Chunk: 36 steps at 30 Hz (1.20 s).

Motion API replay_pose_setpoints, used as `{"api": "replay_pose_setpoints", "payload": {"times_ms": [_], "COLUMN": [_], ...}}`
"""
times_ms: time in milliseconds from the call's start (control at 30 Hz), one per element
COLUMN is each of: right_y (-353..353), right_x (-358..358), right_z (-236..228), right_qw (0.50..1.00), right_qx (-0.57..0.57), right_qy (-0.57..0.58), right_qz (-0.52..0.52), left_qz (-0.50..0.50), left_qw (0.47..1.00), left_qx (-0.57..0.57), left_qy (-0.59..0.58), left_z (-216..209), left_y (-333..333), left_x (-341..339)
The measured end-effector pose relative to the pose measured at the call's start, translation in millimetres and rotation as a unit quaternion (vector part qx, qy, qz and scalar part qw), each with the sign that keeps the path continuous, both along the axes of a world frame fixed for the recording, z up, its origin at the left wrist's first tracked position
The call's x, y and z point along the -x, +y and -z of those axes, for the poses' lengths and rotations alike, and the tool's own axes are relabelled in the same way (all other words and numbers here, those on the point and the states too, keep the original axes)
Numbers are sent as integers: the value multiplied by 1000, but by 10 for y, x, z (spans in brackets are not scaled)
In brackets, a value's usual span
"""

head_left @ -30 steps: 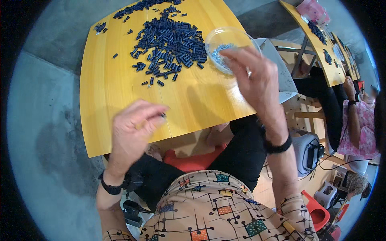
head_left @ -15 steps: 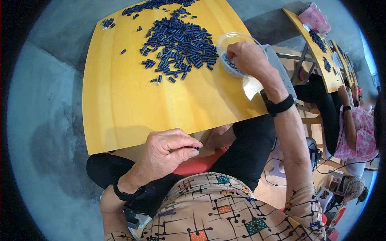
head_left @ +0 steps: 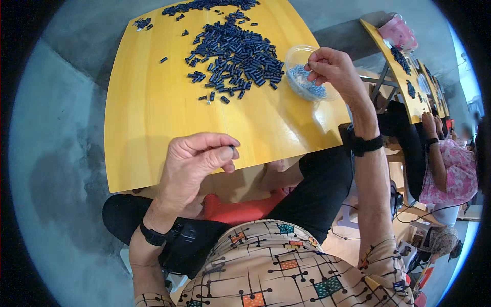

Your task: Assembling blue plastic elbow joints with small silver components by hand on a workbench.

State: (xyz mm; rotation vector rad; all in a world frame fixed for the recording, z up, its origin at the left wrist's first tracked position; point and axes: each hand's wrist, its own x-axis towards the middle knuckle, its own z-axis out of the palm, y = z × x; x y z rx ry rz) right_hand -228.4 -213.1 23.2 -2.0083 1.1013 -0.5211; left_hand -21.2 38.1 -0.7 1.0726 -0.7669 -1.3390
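Observation:
My left hand (head_left: pixel 197 161) is closed in a pinch near the table's front edge. Between its thumb and index finger shows the end of a small black cylindrical piece (head_left: pixel 232 148), mostly covered by the fingers. Over a round clear plastic tub (head_left: pixel 300 48), my right hand (head_left: pixel 335 71) has its thumb and fingertips pressed together; whatever they hold is hidden. Many tiny silvery-blue parts (head_left: pixel 303 84) lie in the tub, too small to tell their kind. Left of the tub spreads a loose pile of short dark cylindrical pieces (head_left: pixel 240 56).
The yellow table (head_left: pixel 148 123) carries another dark pile (head_left: pixel 209 6) along its far edge and a small cluster (head_left: pixel 142 23) at far left. To the right, a person in a pink patterned top (head_left: pixel 450 169) sits at another table (head_left: pixel 413 105) with similar pieces and a pink basket (head_left: pixel 398 33).
My right hand has lifted up and right out of the tub, uncovering its contents. My left hand has risen from below the table edge to over the tabletop, still pinching the black piece.

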Motion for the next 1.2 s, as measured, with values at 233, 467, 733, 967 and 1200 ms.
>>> {"api": "replay_pose_setpoints", "payload": {"times_ms": [233,467,733,967,1200], "right_y": [217,553,1088,1293,1484], "right_x": [106,78,-163,-319,-335], "right_z": [-22,-54,-13,184,256], "right_qw": [908,882,835,815,816], "right_qx": [-235,-237,-292,-315,-364], "right_qy": [-348,-406,-463,-482,-447], "right_qz": [7,-34,-52,-64,-39], "left_qz": [-2,-1,-38,-44,-25], "left_qw": [994,995,992,995,990], "left_qx": [49,61,74,84,39], "left_qy": [93,82,91,33,132], "left_z": [-66,-66,-70,34,160], "left_y": [-156,-236,-294,-268,-238], "left_x": [1,140,161,92,-55]}}
